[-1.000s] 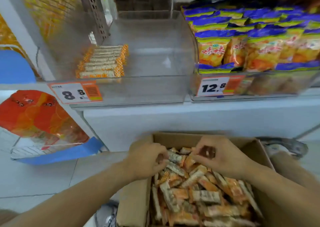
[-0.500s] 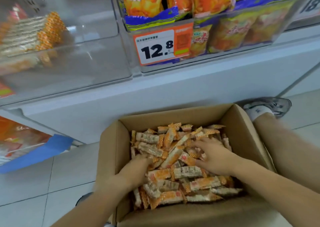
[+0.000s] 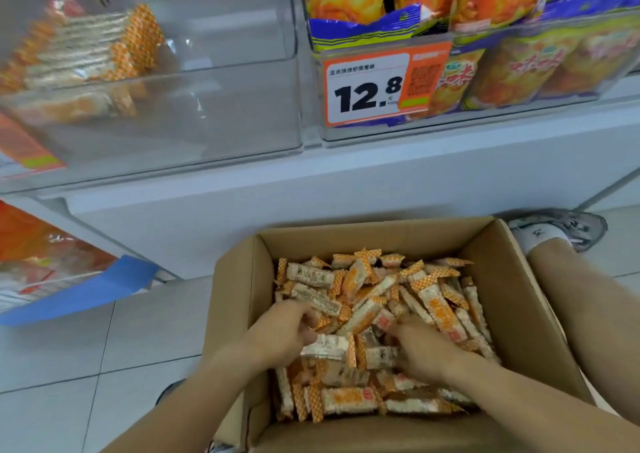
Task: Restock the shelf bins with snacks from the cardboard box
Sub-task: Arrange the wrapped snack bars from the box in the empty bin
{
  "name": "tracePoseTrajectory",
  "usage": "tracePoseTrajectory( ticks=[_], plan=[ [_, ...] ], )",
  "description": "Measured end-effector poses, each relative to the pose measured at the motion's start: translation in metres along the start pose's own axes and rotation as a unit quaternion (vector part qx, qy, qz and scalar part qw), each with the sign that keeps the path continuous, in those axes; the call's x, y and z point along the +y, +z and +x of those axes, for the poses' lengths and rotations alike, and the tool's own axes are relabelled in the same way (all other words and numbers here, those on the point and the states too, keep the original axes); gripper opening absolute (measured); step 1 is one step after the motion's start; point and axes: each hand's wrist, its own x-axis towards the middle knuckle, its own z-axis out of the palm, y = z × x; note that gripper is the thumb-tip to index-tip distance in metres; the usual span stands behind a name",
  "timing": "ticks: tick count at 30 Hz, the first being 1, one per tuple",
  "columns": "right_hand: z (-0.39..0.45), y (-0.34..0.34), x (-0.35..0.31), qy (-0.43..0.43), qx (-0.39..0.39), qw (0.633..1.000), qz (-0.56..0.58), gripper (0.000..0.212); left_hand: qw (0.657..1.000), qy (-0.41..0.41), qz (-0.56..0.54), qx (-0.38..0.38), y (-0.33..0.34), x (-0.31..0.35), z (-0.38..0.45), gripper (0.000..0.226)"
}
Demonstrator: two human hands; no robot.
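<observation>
Both hands (image 3: pixel 349 343) in snack box (image 3: pixel 235 300)

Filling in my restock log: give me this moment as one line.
phase: gathering | left hand: grips snack bars | right hand: grips bars | cardboard box: full | clear bin: few bars

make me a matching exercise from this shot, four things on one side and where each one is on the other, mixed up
Things:
1. cardboard box
2. price tag 12.8
3. left hand
4. clear bin

Places:
A. on the front of the chip-bag bin
B. on the floor tiles below the shelf
C. on the shelf, upper left, partly stocked with bars
D. among the snack bars in the box

Pairs: 1-B, 2-A, 3-D, 4-C
</observation>
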Motion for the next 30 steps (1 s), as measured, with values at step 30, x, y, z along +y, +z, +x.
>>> tracePoseTrajectory(
  ticks=[30],
  plan=[
    [-0.092,-0.116,-0.016,-0.079,0.184,0.773,0.602,0.039,0.846,0.055,-0.521,0.094,-0.053,0.070,-0.035,0.028]
  ],
)
